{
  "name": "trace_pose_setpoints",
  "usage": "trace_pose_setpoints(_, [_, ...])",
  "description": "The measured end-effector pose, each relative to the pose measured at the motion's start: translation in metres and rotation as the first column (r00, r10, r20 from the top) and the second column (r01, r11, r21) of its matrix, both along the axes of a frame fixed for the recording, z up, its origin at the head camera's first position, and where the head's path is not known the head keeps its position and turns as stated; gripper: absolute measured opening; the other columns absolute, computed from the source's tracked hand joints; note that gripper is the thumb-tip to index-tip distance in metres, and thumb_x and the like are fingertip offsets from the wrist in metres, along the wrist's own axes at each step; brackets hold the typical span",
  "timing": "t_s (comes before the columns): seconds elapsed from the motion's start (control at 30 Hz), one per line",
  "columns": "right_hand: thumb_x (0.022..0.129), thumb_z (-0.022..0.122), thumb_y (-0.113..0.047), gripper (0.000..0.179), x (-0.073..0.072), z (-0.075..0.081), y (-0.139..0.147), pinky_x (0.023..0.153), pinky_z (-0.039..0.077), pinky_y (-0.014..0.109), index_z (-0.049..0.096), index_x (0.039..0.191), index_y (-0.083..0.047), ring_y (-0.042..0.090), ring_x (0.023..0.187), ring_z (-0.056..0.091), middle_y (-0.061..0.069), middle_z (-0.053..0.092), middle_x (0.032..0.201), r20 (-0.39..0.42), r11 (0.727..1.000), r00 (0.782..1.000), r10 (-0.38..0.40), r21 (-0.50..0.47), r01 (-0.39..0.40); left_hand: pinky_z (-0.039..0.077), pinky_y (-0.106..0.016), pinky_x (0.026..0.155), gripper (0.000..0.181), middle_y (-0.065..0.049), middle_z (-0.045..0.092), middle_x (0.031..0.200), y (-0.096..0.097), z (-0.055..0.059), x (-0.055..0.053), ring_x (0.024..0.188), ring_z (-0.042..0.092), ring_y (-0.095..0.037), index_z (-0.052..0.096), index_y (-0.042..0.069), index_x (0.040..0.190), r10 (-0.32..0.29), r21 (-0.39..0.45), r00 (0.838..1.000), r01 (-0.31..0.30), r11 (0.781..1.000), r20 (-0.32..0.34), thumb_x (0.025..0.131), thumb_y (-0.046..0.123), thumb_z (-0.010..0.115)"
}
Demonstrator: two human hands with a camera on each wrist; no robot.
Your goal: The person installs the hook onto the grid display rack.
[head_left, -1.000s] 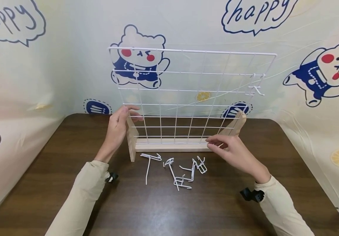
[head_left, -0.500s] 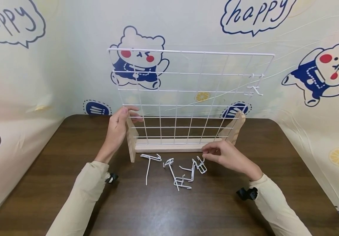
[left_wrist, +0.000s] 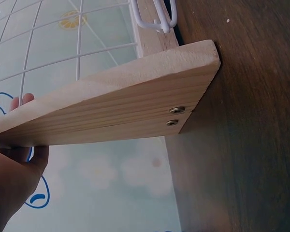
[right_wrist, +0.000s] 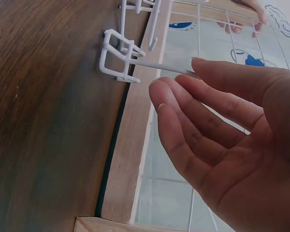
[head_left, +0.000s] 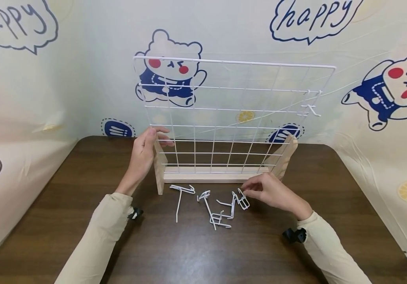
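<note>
A white wire grid rack (head_left: pixel 221 126) stands on the table in a wooden base. My left hand (head_left: pixel 143 148) grips the top of its left wooden side piece (left_wrist: pixel 106 106), with fingers on both sides of the wood. At the base's front right my right hand (head_left: pixel 268 191) pinches the prong of a white wire hook (right_wrist: pixel 117 55) between thumb and fingers. The hook's square frame seems to lie on the table still, beside the other hooks.
Several more white wire hooks (head_left: pixel 178 201) lie on the dark wooden table (head_left: pixel 175 252) in front of the rack. One hook (head_left: pixel 309 108) hangs at the grid's upper right. A patterned cloth (head_left: pixel 82 90) stands behind the table.
My right hand has moved left and down from the base's front to the rightmost hook and now pinches its prong. The left hand has stayed on the side piece.
</note>
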State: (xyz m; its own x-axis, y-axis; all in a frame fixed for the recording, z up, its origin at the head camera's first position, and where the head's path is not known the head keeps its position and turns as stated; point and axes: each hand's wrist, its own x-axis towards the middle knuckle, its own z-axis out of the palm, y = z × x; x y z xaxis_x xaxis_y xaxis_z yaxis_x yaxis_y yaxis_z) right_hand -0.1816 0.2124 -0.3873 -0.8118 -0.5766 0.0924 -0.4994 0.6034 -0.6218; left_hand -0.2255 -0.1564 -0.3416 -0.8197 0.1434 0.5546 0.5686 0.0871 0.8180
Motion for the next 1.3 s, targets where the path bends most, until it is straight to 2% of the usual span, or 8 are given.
trace_pose_setpoints(0.23, [0.088, 0.074, -0.008, 0.008, 0.0004, -0.0047, -0.0002, 0.064, 0.054, 0.024, 0.078, 0.095, -0.006, 0.007, 0.070, 0.062, -0.005, 0.073, 0.083, 0.011, 1.000, 1.000, 0.001, -0.008, -0.001, 0.055, -0.041, 0.093, 0.041, -0.037, 0.064, 0.102, 0.0006, -0.0005, -0.0002, 0.091, 0.066, -0.047, 0.056, -0.013, 0.117, 0.005, -0.005, 1.000, -0.005, 1.000, 0.001, 0.110, 0.016, 0.029])
trace_pose_setpoints(0.43, [0.088, 0.075, -0.010, 0.004, -0.0013, -0.0075, 0.0030, 0.055, 0.048, 0.022, 0.078, 0.091, -0.010, 0.007, 0.064, 0.056, -0.009, 0.069, 0.076, 0.040, 1.000, 0.999, 0.016, 0.022, -0.017, 0.056, -0.039, 0.093, 0.041, -0.036, 0.064, 0.101, 0.0009, -0.0012, -0.0008, 0.090, 0.066, -0.046, 0.057, -0.012, 0.117, 0.008, -0.006, 1.000, -0.008, 1.000, 0.000, 0.110, 0.017, 0.029])
trace_pose_setpoints(0.67, [0.089, 0.074, -0.009, 0.006, -0.0045, -0.0101, 0.0065, 0.050, 0.043, 0.019, 0.079, 0.089, -0.011, 0.006, 0.059, 0.053, -0.003, 0.070, 0.072, 0.088, 0.998, 0.995, 0.051, 0.031, -0.054, 0.056, -0.040, 0.091, 0.040, -0.038, 0.063, 0.099, 0.0012, -0.0013, -0.0015, 0.088, 0.066, -0.048, 0.056, -0.015, 0.116, 0.005, 0.004, 1.000, -0.005, 1.000, -0.021, 0.109, 0.015, 0.029])
trace_pose_setpoints(0.8, [0.090, 0.073, -0.010, 0.007, -0.0050, -0.0097, 0.0078, 0.052, 0.044, 0.020, 0.079, 0.089, -0.012, 0.007, 0.061, 0.054, -0.001, 0.072, 0.077, 0.093, 0.999, 0.995, 0.046, 0.023, -0.048, 0.057, -0.038, 0.090, 0.040, -0.038, 0.064, 0.098, 0.0012, -0.0016, -0.0019, 0.087, 0.066, -0.047, 0.055, -0.016, 0.116, 0.005, 0.005, 1.000, -0.005, 1.000, -0.028, 0.109, 0.014, 0.029])
trace_pose_setpoints(1.0, [0.091, 0.072, -0.012, 0.007, -0.0040, -0.0058, 0.0085, 0.055, 0.045, 0.020, 0.079, 0.088, -0.012, 0.009, 0.064, 0.054, -0.001, 0.072, 0.077, 0.087, 0.999, 0.996, 0.022, 0.021, -0.024, 0.057, -0.038, 0.091, 0.038, -0.039, 0.063, 0.098, 0.0016, -0.0018, -0.0021, 0.087, 0.067, -0.045, 0.058, -0.011, 0.114, 0.000, 0.014, 0.999, 0.001, 1.000, -0.033, 0.109, 0.014, 0.029])
trace_pose_setpoints(1.3, [0.091, 0.073, -0.015, 0.008, -0.0041, -0.0013, 0.0097, 0.050, 0.041, 0.021, 0.078, 0.084, -0.013, 0.008, 0.060, 0.051, -0.001, 0.069, 0.072, 0.055, 1.000, 0.998, -0.011, 0.019, 0.010, 0.057, -0.035, 0.091, 0.038, -0.038, 0.063, 0.098, 0.0015, -0.0032, -0.0019, 0.087, 0.066, -0.045, 0.059, -0.010, 0.114, 0.008, 0.011, 1.000, -0.007, 1.000, -0.028, 0.109, 0.014, 0.030])
